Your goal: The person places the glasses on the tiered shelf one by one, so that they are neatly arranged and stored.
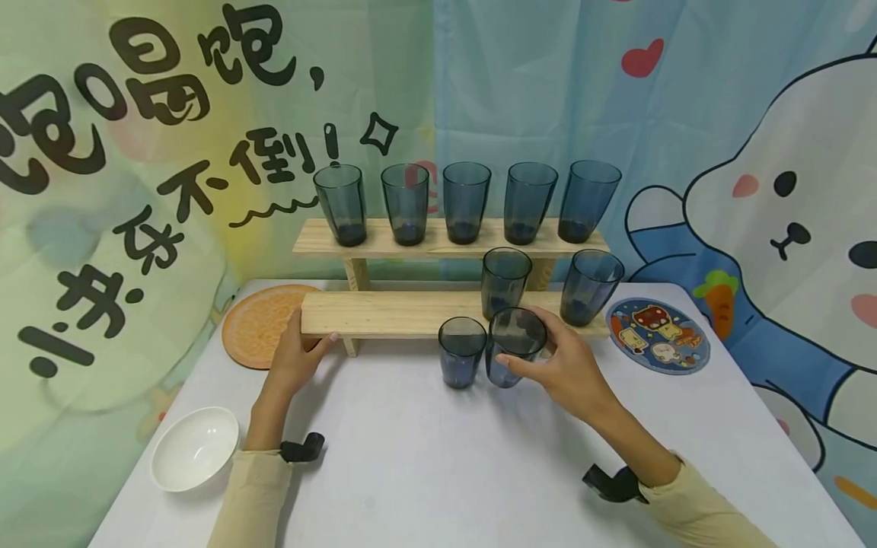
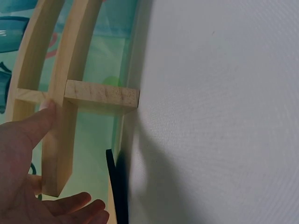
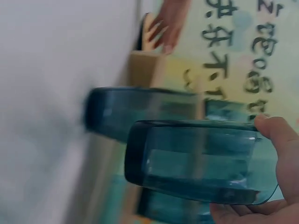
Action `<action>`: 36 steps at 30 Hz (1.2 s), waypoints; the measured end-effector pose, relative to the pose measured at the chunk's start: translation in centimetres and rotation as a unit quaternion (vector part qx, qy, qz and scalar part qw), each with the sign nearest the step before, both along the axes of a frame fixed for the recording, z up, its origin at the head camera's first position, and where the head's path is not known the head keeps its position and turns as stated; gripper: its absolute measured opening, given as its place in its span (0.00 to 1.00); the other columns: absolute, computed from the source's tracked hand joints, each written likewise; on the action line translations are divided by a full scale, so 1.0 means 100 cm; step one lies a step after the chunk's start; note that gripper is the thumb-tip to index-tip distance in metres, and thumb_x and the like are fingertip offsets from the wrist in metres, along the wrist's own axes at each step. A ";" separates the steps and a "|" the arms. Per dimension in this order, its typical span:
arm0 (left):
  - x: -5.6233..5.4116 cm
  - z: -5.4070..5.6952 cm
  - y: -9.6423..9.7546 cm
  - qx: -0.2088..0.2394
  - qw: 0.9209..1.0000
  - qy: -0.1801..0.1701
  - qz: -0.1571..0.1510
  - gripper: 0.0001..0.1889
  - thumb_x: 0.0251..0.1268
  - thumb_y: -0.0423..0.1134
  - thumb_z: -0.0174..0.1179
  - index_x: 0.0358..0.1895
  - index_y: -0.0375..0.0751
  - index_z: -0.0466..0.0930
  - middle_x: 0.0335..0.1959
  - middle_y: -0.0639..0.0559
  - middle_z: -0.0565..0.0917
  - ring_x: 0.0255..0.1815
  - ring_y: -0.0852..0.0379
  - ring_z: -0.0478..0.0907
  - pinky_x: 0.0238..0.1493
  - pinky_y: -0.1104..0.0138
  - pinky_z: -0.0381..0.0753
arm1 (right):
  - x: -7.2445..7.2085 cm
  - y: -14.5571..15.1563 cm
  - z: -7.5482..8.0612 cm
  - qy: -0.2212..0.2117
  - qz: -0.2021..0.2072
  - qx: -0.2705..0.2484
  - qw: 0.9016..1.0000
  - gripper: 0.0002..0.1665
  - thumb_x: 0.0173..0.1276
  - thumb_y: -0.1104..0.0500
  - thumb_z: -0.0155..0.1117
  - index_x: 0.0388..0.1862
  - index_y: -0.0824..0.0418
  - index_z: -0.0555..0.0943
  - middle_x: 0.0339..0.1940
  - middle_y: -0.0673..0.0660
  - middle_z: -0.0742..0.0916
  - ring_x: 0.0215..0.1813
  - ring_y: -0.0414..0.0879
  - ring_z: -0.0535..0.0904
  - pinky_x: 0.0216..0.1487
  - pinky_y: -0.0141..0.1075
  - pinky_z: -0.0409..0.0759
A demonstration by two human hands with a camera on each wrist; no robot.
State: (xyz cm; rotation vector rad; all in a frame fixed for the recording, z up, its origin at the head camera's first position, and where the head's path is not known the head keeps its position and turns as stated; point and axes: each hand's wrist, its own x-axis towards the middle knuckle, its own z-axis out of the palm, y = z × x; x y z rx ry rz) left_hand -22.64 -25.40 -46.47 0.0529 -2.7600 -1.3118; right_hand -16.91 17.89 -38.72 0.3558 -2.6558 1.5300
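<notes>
My right hand [image 1: 572, 377] grips a blue-tinted glass cup [image 1: 510, 346] in front of a two-tier wooden shelf [image 1: 390, 312]. The right wrist view shows thumb and fingers on opposite sides of the cup [image 3: 201, 163], near its rim. Just left of it, a similar cup [image 1: 461, 354] stands on the table before the shelf. My left hand [image 1: 291, 365] holds the left end of the lower plank. In the left wrist view its thumb presses the plank [image 2: 60, 140], while some fingers stretch out past the end. Two cups stand on the lower tier's right part: one [image 1: 505, 281] and another [image 1: 592, 289].
Several matching cups [image 1: 464, 202] line the upper tier. An orange round mat [image 1: 253, 331] lies left of the shelf, and a blue cartoon mat [image 1: 659, 336] lies right. A white bowl [image 1: 195, 449] sits at the table's left. Printed cloth hangs behind.
</notes>
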 end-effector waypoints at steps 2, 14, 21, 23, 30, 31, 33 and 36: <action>0.000 0.001 -0.001 0.000 1.000 0.000 0.000 0.50 0.80 0.48 0.61 0.85 0.28 0.36 0.83 0.23 0.51 0.84 0.28 0.49 0.82 0.38 0.51 | 0.005 -0.002 0.014 0.010 0.011 -0.005 1.000 0.56 0.64 0.45 0.82 0.83 0.59 0.63 0.74 0.60 0.76 0.72 0.56 0.79 0.65 0.42 0.82; 0.001 0.002 -0.003 0.005 1.000 0.014 0.000 0.49 0.80 0.47 0.62 0.85 0.28 0.38 0.82 0.22 0.54 0.84 0.28 0.52 0.82 0.38 0.52 | -0.006 -0.032 0.082 0.036 0.051 -0.034 0.997 0.52 0.66 0.48 0.81 0.82 0.58 0.65 0.75 0.58 0.76 0.77 0.52 0.75 0.72 0.41 0.76; -0.002 -0.003 -0.001 0.023 0.999 0.048 -0.010 0.44 0.78 0.42 0.64 0.84 0.30 0.46 0.78 0.24 0.62 0.81 0.30 0.58 0.81 0.40 0.55 | -0.039 -0.064 0.081 0.031 0.066 -0.046 0.996 0.52 0.64 0.46 0.82 0.82 0.55 0.66 0.70 0.56 0.79 0.67 0.48 0.81 0.63 0.47 0.83; -0.002 -0.004 0.000 0.024 0.998 0.050 -0.011 0.44 0.78 0.43 0.65 0.84 0.30 0.47 0.78 0.25 0.63 0.81 0.30 0.59 0.81 0.40 0.55 | -0.049 -0.073 0.078 0.025 0.061 -0.036 0.997 0.54 0.64 0.43 0.81 0.83 0.54 0.64 0.70 0.56 0.79 0.67 0.48 0.81 0.62 0.48 0.83; -0.002 -0.004 0.000 0.020 0.999 0.044 -0.005 0.46 0.78 0.43 0.64 0.84 0.30 0.45 0.80 0.25 0.60 0.82 0.31 0.57 0.82 0.40 0.53 | -0.079 -0.100 0.068 0.011 0.064 -0.010 0.998 0.57 0.66 0.42 0.79 0.85 0.56 0.60 0.75 0.60 0.77 0.71 0.53 0.77 0.64 0.52 0.81; -0.002 -0.004 -0.001 0.019 0.999 0.043 -0.004 0.46 0.78 0.44 0.65 0.84 0.29 0.45 0.80 0.25 0.60 0.82 0.31 0.57 0.82 0.40 0.53 | -0.082 -0.103 0.066 0.007 0.065 -0.008 0.998 0.57 0.66 0.42 0.79 0.86 0.56 0.59 0.75 0.61 0.76 0.71 0.54 0.77 0.64 0.52 0.80; -0.002 -0.003 -0.001 0.015 0.999 0.040 -0.004 0.47 0.78 0.44 0.64 0.84 0.29 0.44 0.80 0.24 0.59 0.83 0.30 0.56 0.82 0.40 0.53 | -0.088 -0.108 0.061 0.000 0.068 -0.005 0.998 0.57 0.66 0.43 0.79 0.86 0.57 0.59 0.75 0.62 0.76 0.70 0.55 0.77 0.62 0.53 0.81; -0.001 -0.002 -0.001 0.009 0.999 0.032 -0.001 0.48 0.78 0.45 0.64 0.84 0.28 0.42 0.81 0.23 0.57 0.83 0.30 0.54 0.82 0.40 0.52 | -0.096 -0.114 0.054 -0.003 0.074 -0.007 0.997 0.56 0.66 0.44 0.79 0.85 0.59 0.61 0.72 0.62 0.78 0.65 0.55 0.80 0.57 0.51 0.82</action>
